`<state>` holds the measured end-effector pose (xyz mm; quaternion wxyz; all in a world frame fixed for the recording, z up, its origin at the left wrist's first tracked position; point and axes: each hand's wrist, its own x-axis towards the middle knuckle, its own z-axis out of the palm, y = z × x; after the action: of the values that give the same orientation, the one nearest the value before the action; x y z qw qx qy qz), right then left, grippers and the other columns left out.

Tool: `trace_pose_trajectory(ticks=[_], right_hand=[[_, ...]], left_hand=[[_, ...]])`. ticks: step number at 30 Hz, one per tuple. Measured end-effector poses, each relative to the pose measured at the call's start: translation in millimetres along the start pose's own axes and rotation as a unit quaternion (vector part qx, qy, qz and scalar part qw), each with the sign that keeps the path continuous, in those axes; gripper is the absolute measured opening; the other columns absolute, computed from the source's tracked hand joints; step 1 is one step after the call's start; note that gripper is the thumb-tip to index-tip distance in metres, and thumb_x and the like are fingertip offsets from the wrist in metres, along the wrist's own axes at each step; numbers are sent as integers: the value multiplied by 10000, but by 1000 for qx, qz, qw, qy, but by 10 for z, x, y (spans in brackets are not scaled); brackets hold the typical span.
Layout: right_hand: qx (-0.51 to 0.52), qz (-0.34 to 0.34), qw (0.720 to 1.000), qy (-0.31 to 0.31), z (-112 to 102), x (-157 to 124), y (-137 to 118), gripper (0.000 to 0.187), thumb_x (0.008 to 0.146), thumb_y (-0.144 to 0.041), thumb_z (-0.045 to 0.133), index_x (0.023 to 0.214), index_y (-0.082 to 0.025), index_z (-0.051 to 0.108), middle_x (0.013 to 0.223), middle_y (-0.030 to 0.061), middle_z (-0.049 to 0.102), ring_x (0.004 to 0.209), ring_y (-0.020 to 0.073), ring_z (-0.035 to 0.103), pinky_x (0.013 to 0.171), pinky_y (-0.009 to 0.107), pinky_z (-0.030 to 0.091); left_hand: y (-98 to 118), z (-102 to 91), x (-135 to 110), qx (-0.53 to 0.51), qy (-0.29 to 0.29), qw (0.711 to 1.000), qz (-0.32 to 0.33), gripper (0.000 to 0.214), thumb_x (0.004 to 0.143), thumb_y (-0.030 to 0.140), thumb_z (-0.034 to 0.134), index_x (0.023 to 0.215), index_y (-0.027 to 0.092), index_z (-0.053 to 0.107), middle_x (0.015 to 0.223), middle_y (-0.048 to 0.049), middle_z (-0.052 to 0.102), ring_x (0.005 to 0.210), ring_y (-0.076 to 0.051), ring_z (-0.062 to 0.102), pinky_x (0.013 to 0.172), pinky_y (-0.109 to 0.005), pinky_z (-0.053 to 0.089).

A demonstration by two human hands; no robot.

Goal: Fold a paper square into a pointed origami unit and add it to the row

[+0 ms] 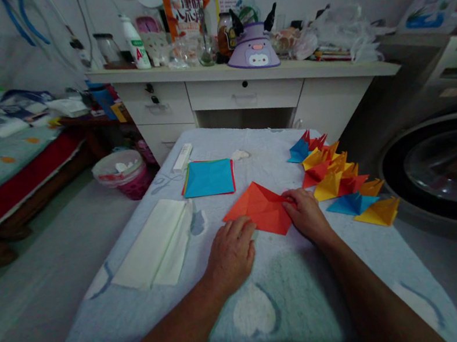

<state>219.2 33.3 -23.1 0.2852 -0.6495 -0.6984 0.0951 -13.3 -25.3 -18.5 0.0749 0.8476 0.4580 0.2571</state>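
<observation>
Orange sheet (262,206) on the worktop (268,273), your left hand (230,253) resting unclamped fingers on its near edge, your right hand (309,213) touching its right corner, grip unclear, folded papers (348,182) right of those fingers

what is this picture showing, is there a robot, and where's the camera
There's no robot: these are a person's two bare hands. The single picture comes from a camera worn on the head, looking forward and down. The left hand has its fingers on the near edge of an orange-red paper; the right hand touches its right side. Whether either pinches it is hard to tell. Around it on the patterned cloth lie a blue-topped paper stack, a pale folded sheet and colourful folded paper shapes.
</observation>
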Motion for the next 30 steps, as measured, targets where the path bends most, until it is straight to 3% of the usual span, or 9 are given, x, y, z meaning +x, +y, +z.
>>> trace_pose_trajectory(ticks=[3,7,12,18,21,23,28,30], right_hand=[[41,-15,999,2,-51,-12,-17,188,853,-291,486,850,-195,648,878,80,616,874,239,548,826,382,407],[162,12,987,-3,-115,-48,-66,172,866,-315,496,836,-196,617,829,44,616,791,202,554,736,326,415],[349,73,934,-23,-133,-86,-111,179,859,-379,564,829,-204,590,736,-16,577,661,146,517,602,259,388],[480,110,870,-5,-106,-90,-95,206,828,-407,624,826,-209,569,702,-38,573,607,122,515,558,230,392],[483,123,867,17,-128,-82,-106,208,809,-408,631,812,-213,556,705,-29,590,614,133,539,559,237,419],[473,131,871,30,-148,-76,-124,198,803,-403,620,816,-221,544,706,-21,606,620,146,557,562,248,444],[477,127,869,31,-147,-84,-151,187,796,-373,612,884,-234,524,741,-16,643,639,155,603,593,264,484],[458,117,881,16,-123,-101,-143,216,807,-373,600,957,-237,522,746,-19,646,625,154,605,588,266,482]], left_hand=[[51,0,4,-20,-13,1000,-7,438,854,118,522,1287,180,494,1333,-120,546,1203,-275,529,1014,-470,466],[126,-62,79,-99,-54,993,-20,598,823,108,542,1384,206,361,1446,-119,439,1280,-259,490,1023,-430,484],[185,-152,282,-133,-78,988,-20,706,815,99,534,1436,264,242,1517,-105,324,1273,-250,498,962,-406,521],[248,-158,437,-78,-83,993,11,599,835,67,510,1386,236,344,1305,-87,523,1143,-233,572,924,-386,517],[235,-164,434,-33,-83,996,16,341,852,70,490,1158,208,546,1077,-54,587,956,-199,612,815,-329,527],[195,-185,414,-17,-72,997,25,233,852,55,466,982,195,599,964,-35,575,881,-175,600,770,-294,513],[36,-257,327,-63,6,998,31,278,792,-21,421,896,181,580,963,-28,562,868,-145,580,771,-257,488],[-20,-265,282,-91,32,995,34,282,778,-29,426,901,181,570,997,-33,567,911,-146,584,803,-258,487]])
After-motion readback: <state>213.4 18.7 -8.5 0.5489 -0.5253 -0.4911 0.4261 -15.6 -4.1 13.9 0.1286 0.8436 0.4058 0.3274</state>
